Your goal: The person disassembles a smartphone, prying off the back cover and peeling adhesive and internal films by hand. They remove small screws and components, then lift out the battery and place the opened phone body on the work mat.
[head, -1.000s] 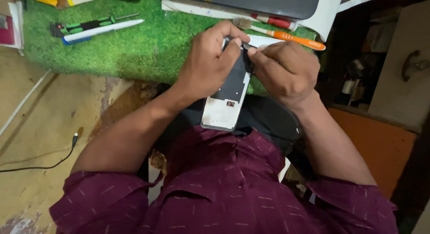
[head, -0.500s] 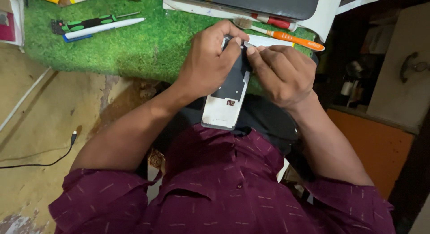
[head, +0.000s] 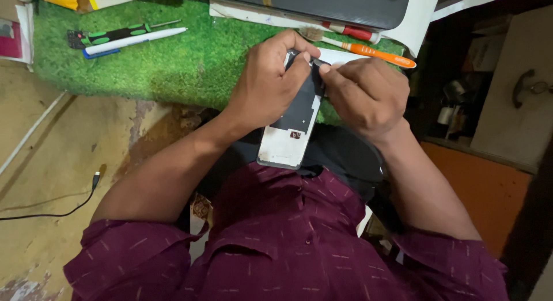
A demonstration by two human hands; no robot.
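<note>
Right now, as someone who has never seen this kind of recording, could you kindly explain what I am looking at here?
There is no machine here: a person in a maroon shirt works with two bare hands. The single picture comes from a camera worn on the person's head, looking down, so the arms reach away from the viewer.

The left hand grips an opened phone with its back cover off. The right hand pinches at the phone's top edge; what its fingertips grip is too small to tell.

Beyond the hands lies a green artificial-grass mat. On it rest a white pen, a black-and-green tool, an orange-handled brush and a red-handled screwdriver. A black cable lies on the bare surface to the left.
</note>
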